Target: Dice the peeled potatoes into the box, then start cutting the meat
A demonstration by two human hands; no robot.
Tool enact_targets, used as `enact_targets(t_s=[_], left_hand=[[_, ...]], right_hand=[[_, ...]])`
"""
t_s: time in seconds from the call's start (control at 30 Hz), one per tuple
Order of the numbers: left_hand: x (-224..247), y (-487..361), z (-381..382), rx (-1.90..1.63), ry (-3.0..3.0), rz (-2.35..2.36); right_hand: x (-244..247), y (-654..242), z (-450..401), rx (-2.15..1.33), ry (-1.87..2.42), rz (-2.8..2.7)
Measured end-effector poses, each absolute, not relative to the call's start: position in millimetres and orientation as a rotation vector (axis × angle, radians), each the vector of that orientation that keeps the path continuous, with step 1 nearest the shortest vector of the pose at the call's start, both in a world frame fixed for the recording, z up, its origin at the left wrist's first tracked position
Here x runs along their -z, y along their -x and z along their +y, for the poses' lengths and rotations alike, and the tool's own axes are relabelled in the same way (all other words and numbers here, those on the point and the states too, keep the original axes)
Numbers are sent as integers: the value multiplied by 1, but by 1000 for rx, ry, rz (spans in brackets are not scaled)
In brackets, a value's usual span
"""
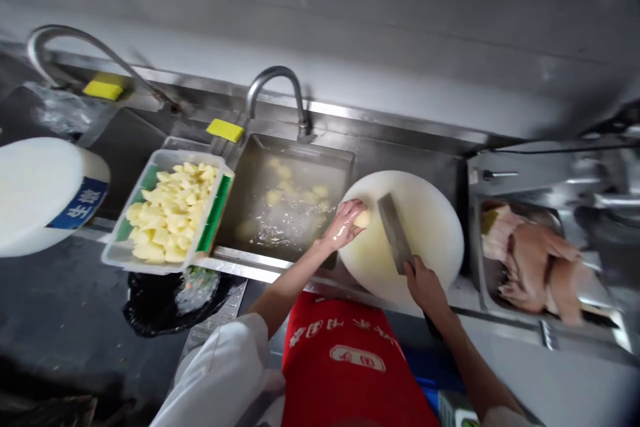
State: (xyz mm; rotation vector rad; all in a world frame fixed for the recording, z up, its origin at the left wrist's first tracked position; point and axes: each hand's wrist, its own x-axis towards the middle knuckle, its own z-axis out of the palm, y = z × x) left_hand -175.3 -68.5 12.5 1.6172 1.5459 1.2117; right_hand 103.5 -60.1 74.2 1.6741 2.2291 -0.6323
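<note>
From the head camera I have the potato (pixel 362 219) in the left hand (pixel 343 225), over the edge of the cutting board (pixel 440 213) that is nearest the sink (pixel 320 152). The fingers on that side are clamped on it, curling over its far side, and it pokes out from their tips toward the board's middle. I can't tell whether its underside touches the board.

My right hand (pixel 425 283) has its fingers wrapped around the handle of a cleaver (pixel 393 223). The blade slants away from me and to the left over the board, just beside the potato, with a narrow strip of white board showing between them. Whether the blade touches the board, I can't make out from up here.

To the left of the board, more peeled potatoes (pixel 273 197) sit in the sink's rippling, cloudy water. A faucet (pixel 276 71) arches up behind it. Left of the sink I see a clear tub (pixel 118 240) heaped with cut potato pieces (pixel 165 213), and behind that a yellow sponge (pixel 225 130) on the metal bench (pixel 415 153). Off to the right of the board, large pieces of meat (pixel 533 260) lie in a metal pan (pixel 479 273). A red apron (pixel 345 360) fills the bottom of my view.
</note>
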Motion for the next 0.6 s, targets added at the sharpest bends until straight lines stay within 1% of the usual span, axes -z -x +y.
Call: enact_targets(t_s=[0.07,0.17,0.3,0.4,0.47,0.6], left_hand=[[-6,132,-56,-1126,-1793,1553],[15,98,-57,-1141,-1853,1572],[31,93,-72,-1200,-1946,1554],[33,94,-73,-1186,-2013,1716],[34,93,-69,-1160,-2074,1775],[37,91,-63,-1155,-2156,1708]], right_hand=[[-79,-124,-59,597,-1571,2221],[-82,-150,-62,596,-1466,2188],[-79,-171,-66,626,-1366,2142],[-82,-178,-68,626,-1318,2163],[-91,-180,-70,616,-1308,2192],[-113,-183,-76,633,-1309,2236]])
